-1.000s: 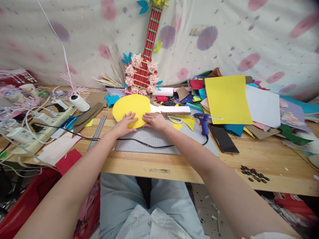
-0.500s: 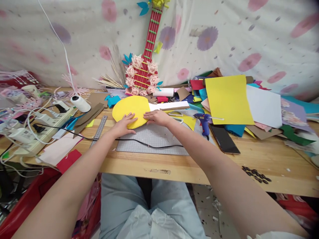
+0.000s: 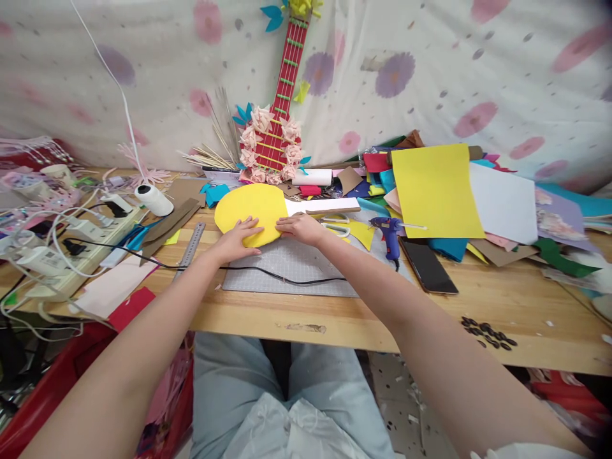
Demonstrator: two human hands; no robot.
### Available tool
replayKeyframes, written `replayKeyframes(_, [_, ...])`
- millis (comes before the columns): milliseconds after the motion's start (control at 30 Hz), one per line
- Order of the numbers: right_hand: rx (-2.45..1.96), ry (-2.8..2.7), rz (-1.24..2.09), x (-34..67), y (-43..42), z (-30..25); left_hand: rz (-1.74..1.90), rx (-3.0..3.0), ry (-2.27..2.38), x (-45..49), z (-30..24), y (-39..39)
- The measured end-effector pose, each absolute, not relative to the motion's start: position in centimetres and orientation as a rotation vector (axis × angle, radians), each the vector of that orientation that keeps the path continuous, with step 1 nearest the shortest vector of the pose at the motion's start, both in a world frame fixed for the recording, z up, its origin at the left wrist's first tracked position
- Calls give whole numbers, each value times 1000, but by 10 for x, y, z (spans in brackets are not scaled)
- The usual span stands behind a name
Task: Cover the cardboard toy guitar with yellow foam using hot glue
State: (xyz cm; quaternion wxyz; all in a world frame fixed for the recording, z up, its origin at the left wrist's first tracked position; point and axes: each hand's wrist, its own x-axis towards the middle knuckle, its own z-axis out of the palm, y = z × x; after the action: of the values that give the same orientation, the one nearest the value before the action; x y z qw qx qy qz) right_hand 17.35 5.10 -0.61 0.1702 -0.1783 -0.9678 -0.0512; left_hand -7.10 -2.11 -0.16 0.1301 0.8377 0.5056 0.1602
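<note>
While both palms are down on the work, it's the yellow board [image 3: 251, 201] that has the spotlight, lying at the mat's [image 3: 287, 268] ten o'clock with its white neck [image 3: 329, 204] pointing to three. Left hand [image 3: 238, 242] on the board's six o'clock side: fingers spread across the yellow, thumb out towards the mat. Right hand [image 3: 299, 227] at four o'clock, just below the root of the neck, fingers lying close together over the board's edge; whether its thumb pinches from beneath, I can't tell!

Now round the board we go. Scissors [image 3: 336, 227] at three o'clock, near the neck, and farther out the same way, the glue gun [image 3: 391, 234], just beside the phone [image 3: 430, 264]. A heap of dark buttons [image 3: 488, 333] sits well apart at four. Over at eight, the ruler [image 3: 192, 245] lies aslant on the tabletop [image 3: 268, 310], crossed by a black cable [image 3: 284, 280] that runs on over the mat. Spool [image 3: 153, 199] at nine, tipped on its side, and up at one o'clock, a red guitar [image 3: 272, 150] leans upright, ringed with pink flowers [image 3: 289, 153].
</note>
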Motion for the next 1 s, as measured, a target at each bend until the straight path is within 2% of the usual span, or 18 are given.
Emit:
replayKeyframes(167, [-523,-2701,-163,172,49,-10,590,2306,1432,-72,-1,-19])
replayKeyframes(667, [-549,-2640,-184,168,42,-11,1460,1352,1361,-62,-2,-14])
replayKeyframes(1000, [-614,-2521,-115,164,35,-17,1439,1406,1469,-58,2,-14])
